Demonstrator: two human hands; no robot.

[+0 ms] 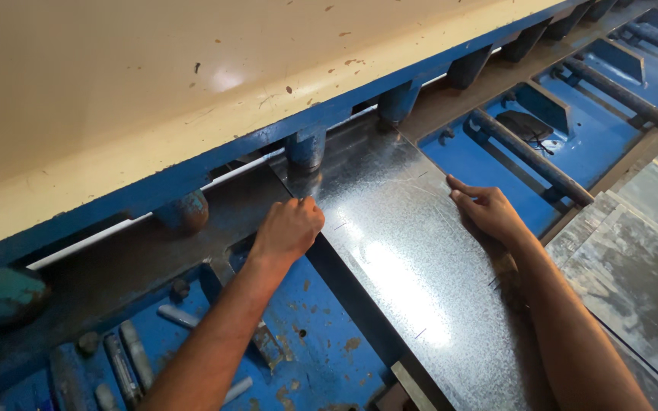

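Observation:
A shiny galvanised metal sheet (401, 251) lies on the blue table of a shearing machine, its far end under the cream-coloured guard (154, 84). My left hand (289, 228) is curled at the sheet's left edge, fingers closed against it near a blue hold-down cylinder (305, 148). On the sheet's right edge rests my right hand (489, 213), flat with fingers extended toward the machine. Both forearms reach in from the bottom.
More blue hold-down cylinders (184, 211) line the machine's front. Blue support arms and dark rails (542, 164) run to the right, with a dark rag (525, 125) between them. More metal sheets (641, 266) lie at the right. Bolts and rods (127, 358) sit lower left.

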